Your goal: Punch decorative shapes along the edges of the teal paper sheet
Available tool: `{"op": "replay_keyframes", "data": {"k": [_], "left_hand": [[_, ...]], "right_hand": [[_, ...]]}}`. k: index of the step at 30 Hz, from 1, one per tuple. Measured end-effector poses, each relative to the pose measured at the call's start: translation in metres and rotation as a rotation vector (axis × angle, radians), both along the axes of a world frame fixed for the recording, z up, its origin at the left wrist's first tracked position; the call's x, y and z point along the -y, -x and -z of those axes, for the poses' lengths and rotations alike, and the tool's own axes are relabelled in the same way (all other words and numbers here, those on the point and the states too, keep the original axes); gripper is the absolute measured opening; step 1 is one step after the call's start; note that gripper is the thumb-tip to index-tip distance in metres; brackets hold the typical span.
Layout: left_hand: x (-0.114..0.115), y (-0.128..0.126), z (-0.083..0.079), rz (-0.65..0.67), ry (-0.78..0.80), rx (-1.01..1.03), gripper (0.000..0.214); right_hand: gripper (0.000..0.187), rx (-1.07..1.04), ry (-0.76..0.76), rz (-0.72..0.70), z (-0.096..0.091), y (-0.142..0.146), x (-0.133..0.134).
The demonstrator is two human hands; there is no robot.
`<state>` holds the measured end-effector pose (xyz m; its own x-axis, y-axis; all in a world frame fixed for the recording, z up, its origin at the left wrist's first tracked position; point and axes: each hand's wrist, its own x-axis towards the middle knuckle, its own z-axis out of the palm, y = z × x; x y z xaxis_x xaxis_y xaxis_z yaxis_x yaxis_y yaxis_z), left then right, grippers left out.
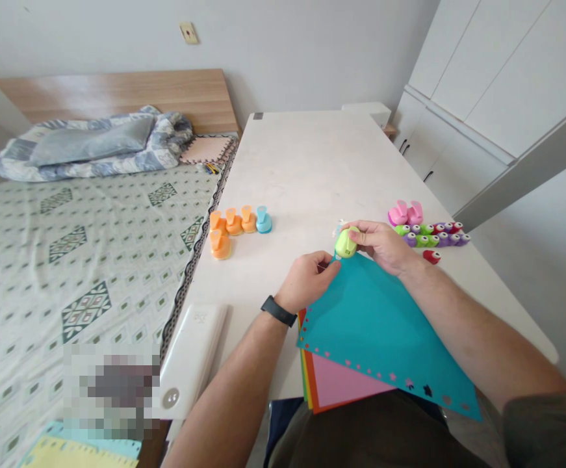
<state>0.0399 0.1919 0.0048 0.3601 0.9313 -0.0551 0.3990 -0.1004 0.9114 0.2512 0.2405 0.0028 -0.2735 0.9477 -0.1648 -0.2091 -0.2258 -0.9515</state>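
Note:
My right hand (375, 242) is closed around a lime-green craft punch (346, 242), which sits over the upper corner of a teal paper sheet (385, 318). Just left of the punch, my left hand (309, 279) pinches the sheet's edge near that corner. Small punched shapes run along the sheet's near edge, larger toward the right. Under it lie pink paper (344, 383) and other coloured sheets, with orange, yellow and green edges showing. A few small pale paper bits (338, 226) lie beside the punch.
Orange punches (220, 244) and a blue punch (264, 220) stand left on the white table (307, 162). Pink punches (406, 212) and several small punches (431, 235) stand right. A long white device (195, 357) lies at the near left, beside the bed (78, 260).

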Motion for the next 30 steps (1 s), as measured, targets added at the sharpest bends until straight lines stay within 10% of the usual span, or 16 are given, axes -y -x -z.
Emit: {"op": "replay_keyframes", "data": {"k": [30], "left_hand": [[0.000, 0.001, -0.002, -0.019, 0.013, 0.010, 0.035]], "right_hand": [[0.020, -0.106, -0.083, 0.103, -0.002, -0.013, 0.001]]}}
